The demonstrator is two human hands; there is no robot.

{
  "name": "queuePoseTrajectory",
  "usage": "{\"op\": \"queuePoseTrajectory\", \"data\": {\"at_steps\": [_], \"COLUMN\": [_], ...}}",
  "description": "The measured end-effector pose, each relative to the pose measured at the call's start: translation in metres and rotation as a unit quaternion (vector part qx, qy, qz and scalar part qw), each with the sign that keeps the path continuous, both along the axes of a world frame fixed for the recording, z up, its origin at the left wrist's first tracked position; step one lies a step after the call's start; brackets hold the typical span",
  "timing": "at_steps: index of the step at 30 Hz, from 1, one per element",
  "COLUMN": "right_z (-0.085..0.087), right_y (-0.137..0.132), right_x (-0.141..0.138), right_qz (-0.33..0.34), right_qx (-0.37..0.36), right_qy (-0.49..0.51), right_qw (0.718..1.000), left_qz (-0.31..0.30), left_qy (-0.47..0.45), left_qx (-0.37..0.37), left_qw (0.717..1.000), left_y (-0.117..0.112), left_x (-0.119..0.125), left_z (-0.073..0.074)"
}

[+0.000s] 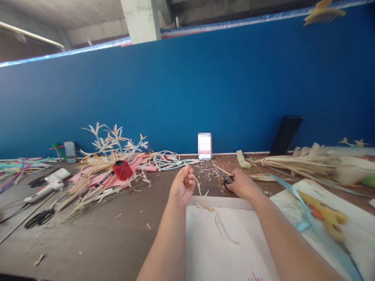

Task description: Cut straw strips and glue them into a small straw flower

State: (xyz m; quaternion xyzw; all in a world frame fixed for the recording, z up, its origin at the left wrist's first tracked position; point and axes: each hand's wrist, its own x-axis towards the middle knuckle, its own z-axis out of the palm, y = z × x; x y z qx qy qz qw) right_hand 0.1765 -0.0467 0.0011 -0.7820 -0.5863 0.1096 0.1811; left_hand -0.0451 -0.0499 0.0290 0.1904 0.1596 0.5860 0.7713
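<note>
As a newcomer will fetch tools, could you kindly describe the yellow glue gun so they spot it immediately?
Below the blue wall, on the brown table, pale papers lie right of the right hand. On them, beside a blue ribbon, is the yellow glue gun, whose colour sets it apart from the white glue gun at far left.

left hand (181, 188): bare | right hand (242, 185): bare | 2 forearms (166, 242): bare, tapered
</note>
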Motion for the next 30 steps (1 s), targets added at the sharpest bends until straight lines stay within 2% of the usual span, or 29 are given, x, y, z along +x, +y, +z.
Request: {"op": "queuePoseTrajectory", "data": {"at_steps": [2, 4, 8, 11, 14, 19, 21, 23, 26, 28, 30], "right_z": [-0.003, 0.000, 0.019, 0.025, 0.020, 0.012, 0.013, 0.014, 0.014, 0.012, 0.010], "right_y": [0.002, 0.000, -0.007, -0.009, -0.009, -0.009, -0.010, -0.009, -0.008, -0.007, -0.006], "right_x": [0.002, 0.002, 0.000, -0.003, -0.002, -0.001, -0.001, -0.001, 0.000, 0.001, 0.002], "right_qz": [0.017, 0.030, -0.030, -0.047, -0.004, 0.132, 0.162, 0.124, 0.009, -0.001, 0.024], "right_qx": [0.000, 0.000, 0.011, -0.001, -0.013, -0.002, 0.008, 0.022, 0.062, 0.084, 0.081], "right_qy": [0.040, 0.057, -0.018, -0.042, -0.014, 0.061, 0.088, 0.083, 0.028, 0.007, 0.019], "right_qw": [0.999, 0.998, 0.999, 0.998, 1.000, 0.989, 0.983, 0.989, 0.998, 0.996, 0.996], "left_qz": [0.002, 0.004, 0.008, 0.011, 0.016, 0.029, 0.035, 0.040, 0.041, 0.038, 0.034], "left_qy": [0.011, 0.019, 0.033, 0.048, 0.057, 0.075, 0.083, 0.089, 0.095, 0.096, 0.096], "left_qx": [0.005, 0.010, 0.018, 0.018, 0.021, 0.019, 0.017, 0.014, 0.015, 0.017, 0.018], "left_qw": [1.000, 1.000, 0.999, 0.999, 0.998, 0.997, 0.996, 0.995, 0.995, 0.995, 0.995], "left_y": [0.001, 0.001, 0.001, 0.000, 0.000, 0.002, 0.003, 0.003, 0.003, 0.003, 0.002], "left_x": [0.001, 0.002, 0.003, 0.003, 0.004, 0.005, 0.005, 0.005, 0.006, 0.006, 0.007], "left_z": [0.000, -0.001, -0.001, -0.002, -0.003, -0.005, -0.005, -0.005, -0.005, -0.006, -0.006]}}
